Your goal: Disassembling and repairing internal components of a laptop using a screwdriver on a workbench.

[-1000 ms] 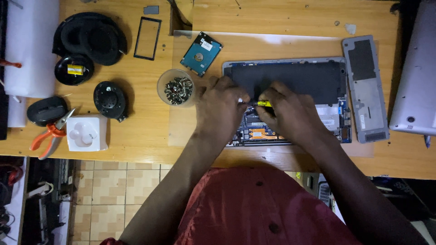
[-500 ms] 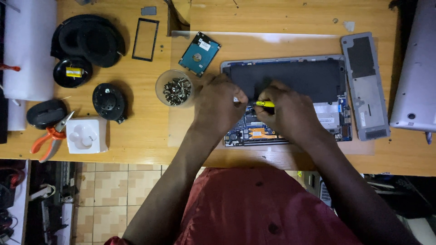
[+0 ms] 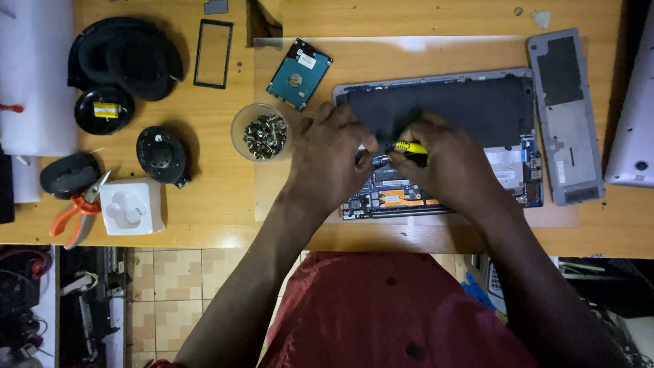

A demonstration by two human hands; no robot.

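Centrally, an opened grey laptop base with a large black battery panel and an exposed blue circuit board (image 3: pixel 477 136) lay on the pale work mat atop the wooden table (image 3: pixel 204 218). Its long axis ran left to right across the bench; the circuit-board edge faced the person, the battery edge faced away.

Item: yellow-handled small screwdriver (image 3: pixel 409 147), lying roughly left to right, tip hidden toward the left hand. It was pinched in the curled fingers of the right hand (image 3: pixel 453 167), just over the board's upper edge.

Item: left hand (image 3: pixel 330 163), fingers bent and pressed close together on the laptop's left part; whether they pinched anything could not be told.

Risks, as judged: the driver tip could slip off a small screw and gouge the board or the battery, caused by both hands blocking the view of the tip. A freed screw could drop among the components.

Outward, left: a clear round dish of small metal screws (image 3: pixel 262 133), just beside the left hand; a blue-faced rectangular hard drive (image 3: pixel 298 73), tilted; a black rectangular frame (image 3: pixel 213 53); black headphone ear cups (image 3: pixel 126 58); orange-handled pliers (image 3: pixel 78 211); a white square earbud tray (image 3: pixel 131 206).

Outward, right: a grey oblong cover plate (image 3: pixel 565 116), well clear of the hands.
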